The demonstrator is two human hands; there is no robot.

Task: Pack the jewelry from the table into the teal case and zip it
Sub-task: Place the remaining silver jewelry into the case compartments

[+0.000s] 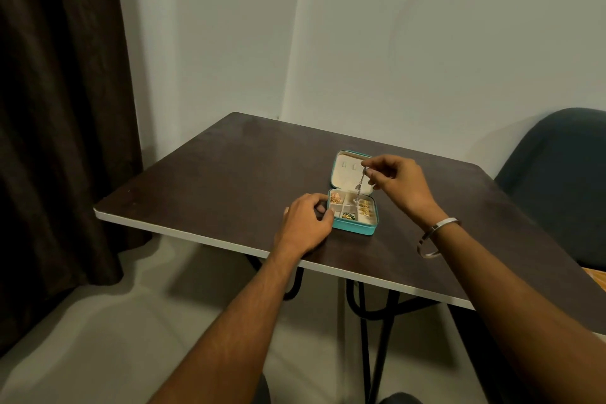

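Observation:
The teal case (355,229) lies open on the dark table (229,180), its cream lid (347,174) folded back. Its divided tray holds gold pieces (365,208), a pinkish-gold piece (335,198) and a green-and-gold piece (348,216). My right hand (395,182) pinches the top of a thin silver chain (360,185) that hangs down over the tray, its lower end reaching into a middle compartment. My left hand (306,223) rests against the case's left side, fingers curled round its edge.
A dark curtain (59,108) hangs at the left. A dark green chair (557,174) stands at the right of the table. A metal bangle (436,238) is on my right wrist. The table's white front edge (203,239) runs near my forearms.

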